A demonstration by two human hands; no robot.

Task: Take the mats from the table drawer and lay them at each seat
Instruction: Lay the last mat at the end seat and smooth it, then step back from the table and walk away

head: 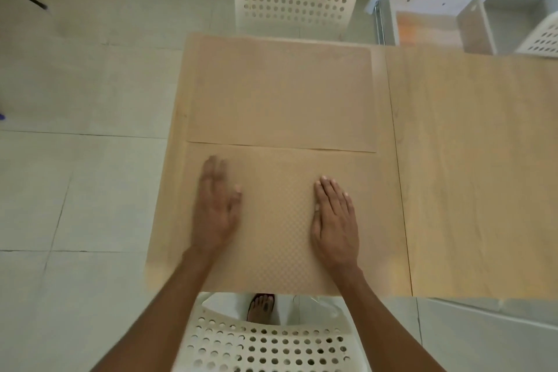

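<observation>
Two tan textured mats lie on the left leaf of the wooden table (471,166). The far mat (280,93) sits before the far white chair (294,1). The near mat (271,251) lies at the table's front edge, its far edge meeting the far mat. My left hand (214,205) rests flat on the near mat's left part, fingers straight and blurred. On the near mat's right part my right hand (335,220) lies flat. The open drawer (434,27) juts out beyond the table's far edge, its inside orange-lit.
A white perforated chair (265,344) stands right below me, with a bare foot (261,306) showing under the table edge. Another white chair (542,36) is at the far right. Pale floor tiles (75,160) stretch to the left.
</observation>
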